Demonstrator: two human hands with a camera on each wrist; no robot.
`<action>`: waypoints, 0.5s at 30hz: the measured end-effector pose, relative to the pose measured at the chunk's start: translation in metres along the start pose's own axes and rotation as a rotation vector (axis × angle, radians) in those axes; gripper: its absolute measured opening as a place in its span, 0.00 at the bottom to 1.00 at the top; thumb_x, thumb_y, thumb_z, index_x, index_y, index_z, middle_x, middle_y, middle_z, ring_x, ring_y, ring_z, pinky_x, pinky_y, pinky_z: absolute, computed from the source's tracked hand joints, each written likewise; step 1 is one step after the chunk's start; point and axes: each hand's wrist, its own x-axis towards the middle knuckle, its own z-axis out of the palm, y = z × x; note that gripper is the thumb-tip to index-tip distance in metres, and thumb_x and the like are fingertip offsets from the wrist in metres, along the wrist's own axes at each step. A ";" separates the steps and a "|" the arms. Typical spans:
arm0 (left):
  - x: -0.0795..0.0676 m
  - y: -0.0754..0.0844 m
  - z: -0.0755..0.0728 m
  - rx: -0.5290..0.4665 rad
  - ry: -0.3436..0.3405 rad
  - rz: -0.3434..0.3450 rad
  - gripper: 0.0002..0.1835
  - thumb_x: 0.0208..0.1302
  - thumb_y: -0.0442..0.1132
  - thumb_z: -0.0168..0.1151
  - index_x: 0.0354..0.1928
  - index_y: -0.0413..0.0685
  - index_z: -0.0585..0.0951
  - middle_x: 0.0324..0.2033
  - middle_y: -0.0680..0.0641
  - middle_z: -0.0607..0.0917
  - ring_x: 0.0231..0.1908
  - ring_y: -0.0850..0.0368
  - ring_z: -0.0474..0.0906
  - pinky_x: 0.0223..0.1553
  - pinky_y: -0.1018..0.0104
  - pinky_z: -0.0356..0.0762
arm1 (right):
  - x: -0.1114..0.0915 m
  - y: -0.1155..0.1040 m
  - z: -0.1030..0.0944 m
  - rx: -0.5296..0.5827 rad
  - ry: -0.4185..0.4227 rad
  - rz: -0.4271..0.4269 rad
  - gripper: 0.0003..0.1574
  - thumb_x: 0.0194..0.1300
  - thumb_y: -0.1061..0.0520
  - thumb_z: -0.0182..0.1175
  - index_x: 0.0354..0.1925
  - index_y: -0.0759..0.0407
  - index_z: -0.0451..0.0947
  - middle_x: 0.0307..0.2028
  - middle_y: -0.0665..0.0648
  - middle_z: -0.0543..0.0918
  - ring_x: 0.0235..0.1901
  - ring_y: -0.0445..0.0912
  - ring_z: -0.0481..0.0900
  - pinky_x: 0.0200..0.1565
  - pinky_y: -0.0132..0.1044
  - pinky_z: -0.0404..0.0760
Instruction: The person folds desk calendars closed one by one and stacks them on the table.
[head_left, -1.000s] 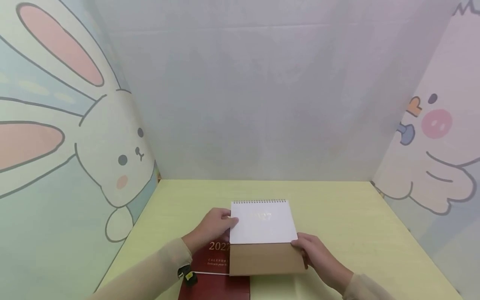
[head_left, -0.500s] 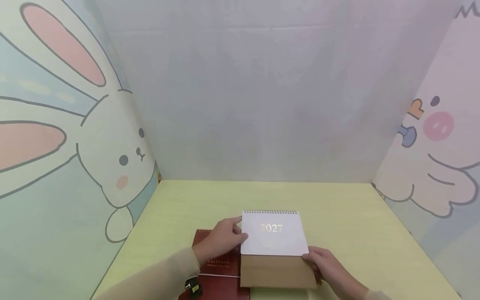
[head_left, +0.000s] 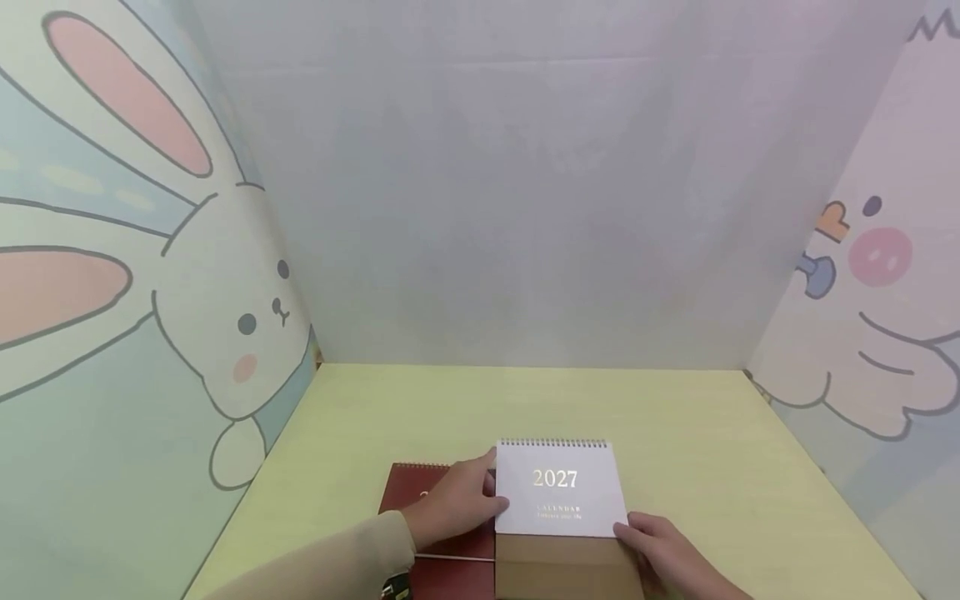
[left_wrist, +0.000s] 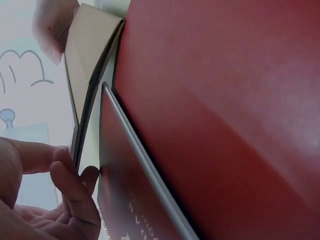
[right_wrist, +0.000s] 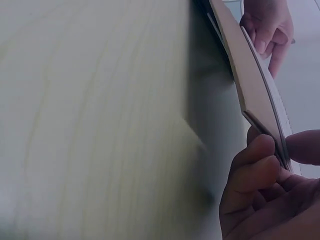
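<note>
A white spiral-bound desk calendar (head_left: 558, 492) marked 2027 in gold, on a tan cardboard stand (head_left: 566, 567), is held between both hands. My left hand (head_left: 461, 500) pinches its left edge, thumb on the white cover and fingers beneath. At its lower right corner my right hand (head_left: 663, 542) grips it the same way; in the right wrist view, the right hand's fingers (right_wrist: 255, 170) curl under the board. To the left lies a dark red desk calendar (head_left: 397, 492), partly hidden by the left hand and forearm. The right wrist view shows the tan stand (right_wrist: 250, 75) raised over the tabletop.
The pale yellow table (head_left: 375, 408) reaches back to a grey-white backdrop (head_left: 525, 208). Cartoon panels stand at both sides, with a rabbit (head_left: 225, 300) on the left. A dark wrist device (head_left: 396, 587) sits by the left sleeve.
Both hands have brought the white calendar to the right and nearer the person. More of the red calendar's top now shows, and the gold lettering on the white cover reads clearly.
</note>
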 end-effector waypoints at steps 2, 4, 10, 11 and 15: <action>0.001 0.000 0.001 -0.005 -0.003 0.008 0.53 0.66 0.43 0.76 0.85 0.35 0.57 0.36 0.55 0.88 0.34 0.66 0.81 0.37 0.69 0.81 | 0.000 0.003 0.000 0.003 -0.016 0.007 0.28 0.84 0.49 0.55 0.36 0.73 0.74 0.17 0.48 0.71 0.14 0.39 0.69 0.20 0.29 0.71; 0.002 0.001 0.002 -0.016 -0.012 0.016 0.54 0.65 0.43 0.77 0.86 0.37 0.55 0.41 0.53 0.90 0.38 0.67 0.83 0.43 0.68 0.85 | 0.000 0.005 -0.002 0.006 -0.026 0.014 0.27 0.84 0.48 0.55 0.37 0.71 0.75 0.17 0.49 0.71 0.14 0.39 0.68 0.19 0.28 0.69; 0.001 0.005 0.006 0.044 -0.053 0.017 0.57 0.63 0.46 0.79 0.87 0.45 0.56 0.58 0.48 0.91 0.53 0.67 0.85 0.63 0.58 0.85 | -0.003 0.011 -0.007 -0.014 -0.017 0.010 0.21 0.84 0.51 0.54 0.37 0.66 0.78 0.16 0.50 0.72 0.13 0.39 0.69 0.18 0.29 0.69; 0.000 0.005 0.007 0.039 -0.058 0.011 0.56 0.62 0.45 0.79 0.87 0.45 0.57 0.61 0.47 0.90 0.50 0.65 0.87 0.60 0.57 0.87 | -0.003 0.013 -0.008 -0.017 -0.020 0.018 0.21 0.84 0.51 0.54 0.37 0.65 0.78 0.16 0.50 0.72 0.13 0.39 0.69 0.18 0.30 0.70; -0.003 0.006 0.008 -0.011 -0.073 -0.003 0.50 0.63 0.40 0.78 0.84 0.45 0.63 0.67 0.41 0.86 0.29 0.59 0.88 0.41 0.61 0.91 | -0.004 0.016 -0.012 -0.011 -0.041 0.066 0.21 0.84 0.49 0.55 0.37 0.63 0.79 0.18 0.49 0.77 0.15 0.38 0.72 0.21 0.30 0.72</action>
